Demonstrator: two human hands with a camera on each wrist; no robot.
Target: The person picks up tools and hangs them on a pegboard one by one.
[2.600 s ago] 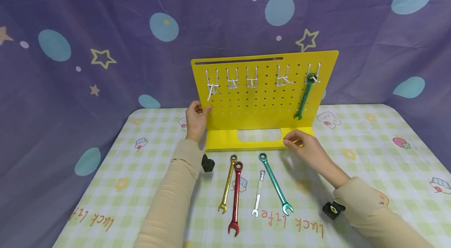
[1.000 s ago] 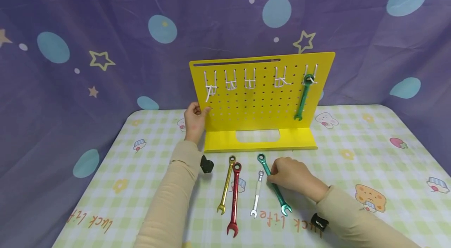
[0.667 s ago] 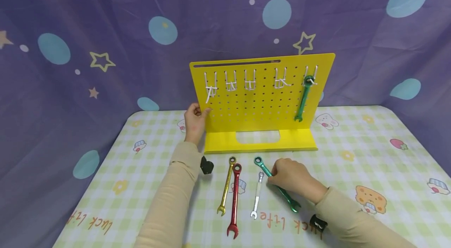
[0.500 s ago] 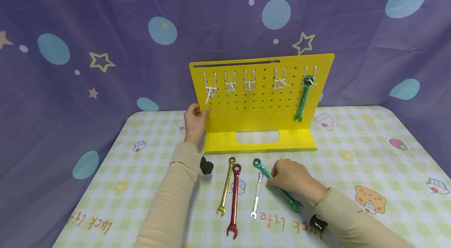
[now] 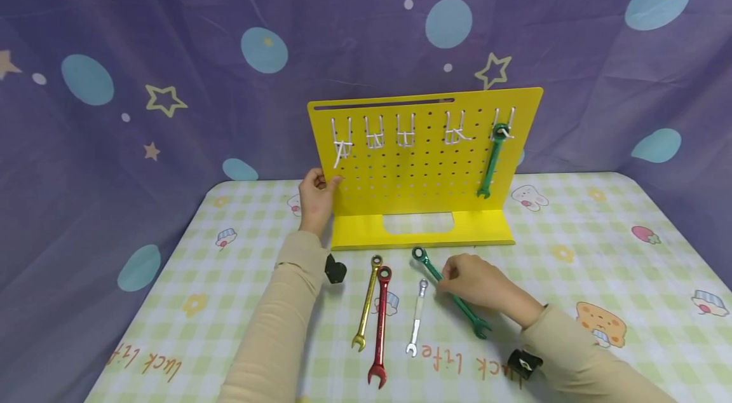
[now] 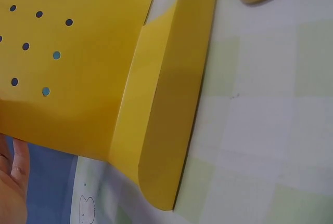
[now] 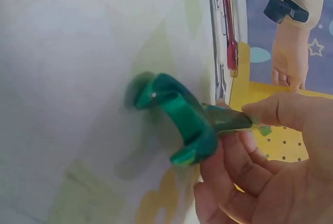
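My left hand (image 5: 316, 203) holds the left edge of a yellow pegboard (image 5: 366, 225), thumb on its front face and fingers behind. In the left wrist view, fingertips show at the board's edge. My right hand (image 5: 477, 282) pinches a teal-green combination wrench (image 5: 467, 311) at mid-shaft between thumb and fingers. Its ring end points toward the board, its open end toward me. In the right wrist view that open end (image 7: 182, 115) stands just over the tablecloth, casting a shadow. A darker green wrench (image 5: 492, 168) hangs from the rightmost white hook of the board.
On the checked tablecloth (image 5: 257, 314) lie a gold wrench (image 5: 366, 309), a red wrench (image 5: 381, 327) and a small silver wrench (image 5: 418, 317), left of my right hand. Several white wire hooks (image 5: 405, 136) line the upper board. A purple curtain (image 5: 189, 28) hangs behind.
My right hand has come from the board's base to the teal-green wrench, gripped it, turned it slightly and moved it a little toward the board. The left hand keeps its hold.
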